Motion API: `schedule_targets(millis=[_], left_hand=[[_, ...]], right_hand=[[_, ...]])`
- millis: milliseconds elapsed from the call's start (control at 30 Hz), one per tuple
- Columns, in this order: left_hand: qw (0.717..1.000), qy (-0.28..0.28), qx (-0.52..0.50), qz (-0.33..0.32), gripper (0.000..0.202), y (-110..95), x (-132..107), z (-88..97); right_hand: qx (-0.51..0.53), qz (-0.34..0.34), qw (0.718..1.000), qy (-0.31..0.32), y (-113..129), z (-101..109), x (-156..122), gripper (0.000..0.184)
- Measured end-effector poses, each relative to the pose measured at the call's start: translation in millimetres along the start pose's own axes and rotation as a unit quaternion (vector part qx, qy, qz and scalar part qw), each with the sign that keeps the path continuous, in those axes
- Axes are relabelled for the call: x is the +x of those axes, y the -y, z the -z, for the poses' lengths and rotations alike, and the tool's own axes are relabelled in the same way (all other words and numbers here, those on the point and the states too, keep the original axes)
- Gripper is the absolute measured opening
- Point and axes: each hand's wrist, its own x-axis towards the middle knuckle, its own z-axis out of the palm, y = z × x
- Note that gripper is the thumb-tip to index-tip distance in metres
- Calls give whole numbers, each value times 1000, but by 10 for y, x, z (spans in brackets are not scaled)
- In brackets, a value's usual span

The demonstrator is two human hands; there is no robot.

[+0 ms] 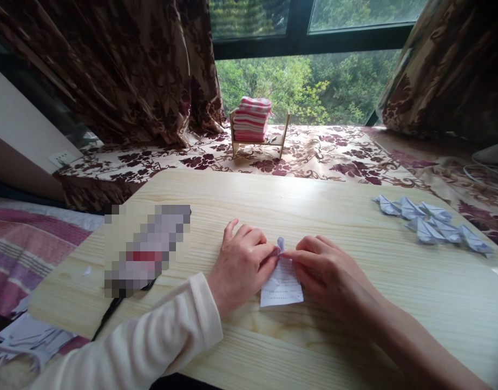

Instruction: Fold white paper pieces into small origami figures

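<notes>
My left hand is pinching the curled top of a paper slip; my right hand touches it, can't tell if gripping. Mostly flat, so barely started imo. Six folded pieces look done, desk's right side. Window ahead.

The head view (the only one) looks forward and down across the table, from close behind and above the left hand and right hand, as far as the window
</notes>
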Motion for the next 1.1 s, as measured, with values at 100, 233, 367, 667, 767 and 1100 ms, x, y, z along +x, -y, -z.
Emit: schedule_targets(millis=[100,233,367,667,767,1100], left_hand=[[1000,-4,2,6,17,-19,-2,-7],[1000,-4,-3,14,16,-36,-16,-5],[998,-2,-45,38,14,-12,-35,29],[991,55,-30,121,9,44,154,126],[990,82,-58,102,6,77,195,150],[995,70,20,-67,10,199,148,158]], right_hand=[[-2,-1,1000,-1,6,-2,-3,30],[-1,2,1000,-4,20,-7,-5,29],[-5,1,1000,-5,21,-12,-6,28],[-15,0,1000,7,2,-18,-5,28],[-11,-2,1000,2,8,-22,-7,29],[-20,-9,1000,-8,15,-10,-4,25]])
